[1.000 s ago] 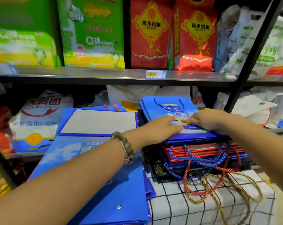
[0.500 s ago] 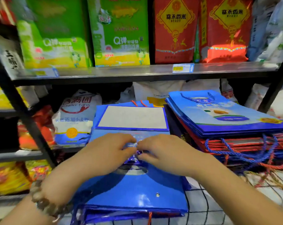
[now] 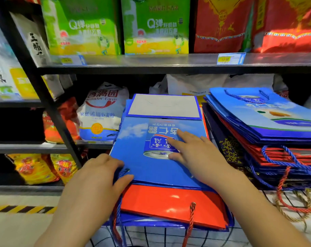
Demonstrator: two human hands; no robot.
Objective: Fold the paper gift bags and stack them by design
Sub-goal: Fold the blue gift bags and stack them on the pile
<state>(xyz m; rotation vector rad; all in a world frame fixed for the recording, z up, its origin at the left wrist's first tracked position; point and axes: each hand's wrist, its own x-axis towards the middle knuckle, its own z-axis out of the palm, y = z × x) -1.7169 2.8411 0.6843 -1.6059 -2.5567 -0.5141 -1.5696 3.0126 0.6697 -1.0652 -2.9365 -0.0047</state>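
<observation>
A flattened blue gift bag [image 3: 147, 168] printed with a can lies on top of the left pile, its white base flap [image 3: 163, 106] folded up at the far end. Under it shows a red gift bag [image 3: 170, 204] with a red cord handle. My left hand [image 3: 90, 186] grips the blue bag's near left edge, thumb on top. My right hand [image 3: 195, 157] lies flat on the bag's printed face, fingers spread. To the right stands a stack of folded bags [image 3: 268, 122], blue ones on top, red and dark ones beneath.
Both piles rest on a white cloth with a black grid [image 3: 169, 236]. Rope handles [image 3: 290, 198] hang off the right stack. A black metal shelf [image 3: 169, 63] behind carries green and red rice sacks; flour bags sit lower left. A yellow-black floor strip [image 3: 21, 209] runs at left.
My hands left the right stack and came to the left pile. From pinching the blue bag's middle they spread: left hand to its near left edge, right hand flat on its face.
</observation>
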